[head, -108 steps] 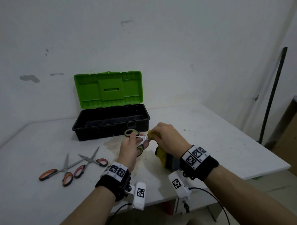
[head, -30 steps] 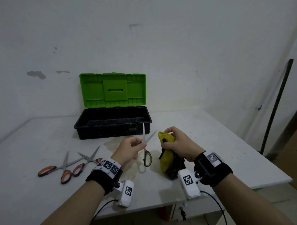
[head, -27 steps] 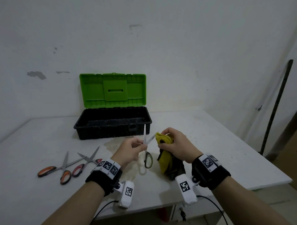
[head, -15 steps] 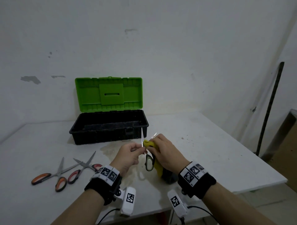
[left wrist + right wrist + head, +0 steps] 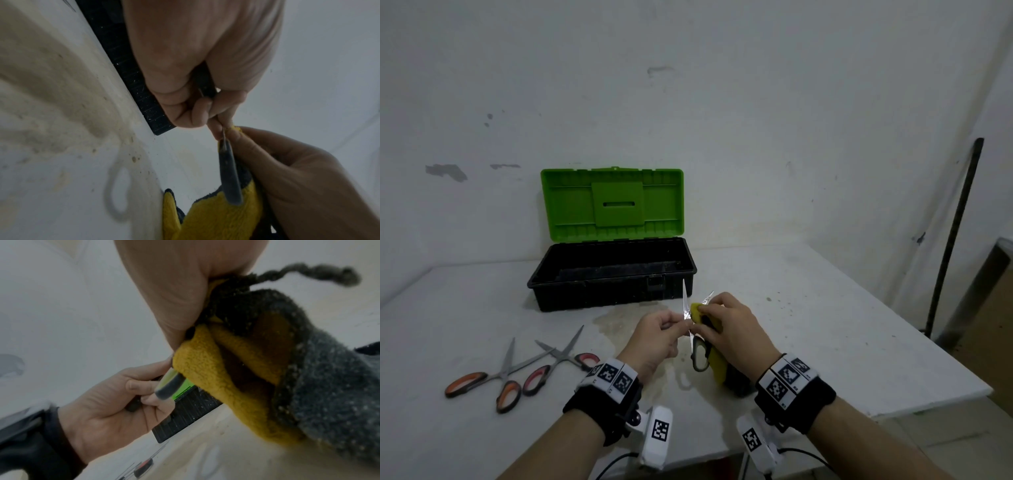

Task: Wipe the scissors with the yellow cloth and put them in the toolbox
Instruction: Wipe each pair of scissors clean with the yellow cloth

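Note:
My left hand [image 5: 659, 334] pinches a pair of grey-handled scissors [image 5: 698, 356] near the pivot, blades spread and pointing up, a handle loop hanging down. My right hand [image 5: 726, 320] grips the yellow cloth [image 5: 715, 368], grey on its back, and presses it against one blade. In the left wrist view the dark scissor handle [image 5: 230, 175] lies against the yellow cloth [image 5: 216, 216]. The right wrist view shows the cloth [image 5: 226, 386] bunched under my palm and the left hand [image 5: 123, 399] beside it. The black toolbox [image 5: 613, 274] stands with its green lid [image 5: 613, 204] raised, just behind the hands.
Two more pairs of scissors lie on the white table [image 5: 808, 308] at the left: an orange-handled pair [image 5: 493, 377] and a red-handled pair [image 5: 558, 359]. A dark pole [image 5: 955, 233] leans on the wall at the right. The table's edge runs close on the right.
My right hand has brought the cloth left from beside the scissors onto a blade. The left hand keeps the scissors upright; 3.6 s ago they were held lying across.

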